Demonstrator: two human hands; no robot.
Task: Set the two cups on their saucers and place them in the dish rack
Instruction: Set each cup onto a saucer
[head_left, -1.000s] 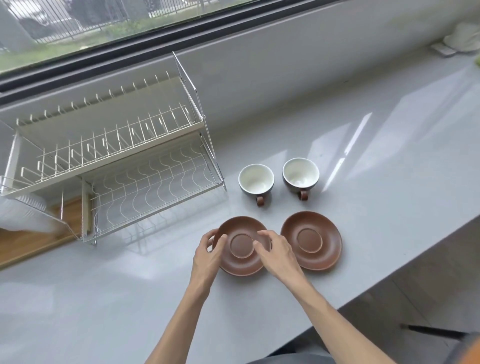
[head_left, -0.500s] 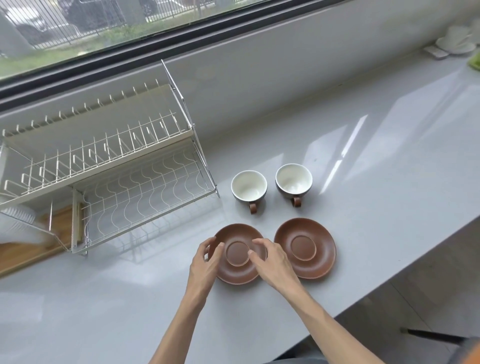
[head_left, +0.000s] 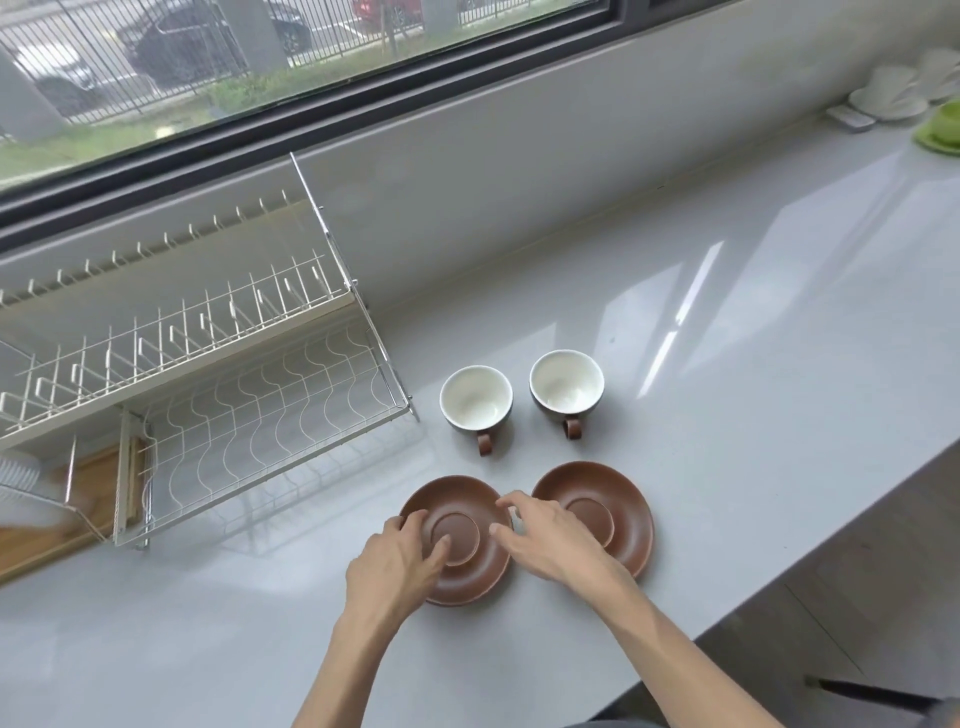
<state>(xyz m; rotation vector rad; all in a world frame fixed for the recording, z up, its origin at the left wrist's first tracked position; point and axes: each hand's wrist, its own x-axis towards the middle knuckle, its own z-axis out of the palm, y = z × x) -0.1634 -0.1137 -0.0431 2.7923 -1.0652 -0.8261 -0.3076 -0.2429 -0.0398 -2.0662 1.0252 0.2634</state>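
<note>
Left saucer (head_left: 470, 564) gripped at both sides by bare hands, flat on the near part of the grey counter (head_left: 727, 364).

Left hand (head_left: 397, 564) curled over the near-left rim, thumb lying across the saucer's inner ring; right hand (head_left: 550, 540) pinching the right rim with fingertips, partly covering the right saucer (head_left: 623, 519), which sits just beside, rims nearly touching. Impossible to tell whether lifted or still resting. Left cup (head_left: 476, 397) and right cup (head_left: 566, 387) upright just beyond the saucers, white inside, dark outside, brown handles pointing toward the near edge, both apart from the saucers. White wire dish rack (head_left: 234, 405) at far left under the window (head_left: 260, 78). Pale crockery (head_left: 893, 93) blurred at far right.
</note>
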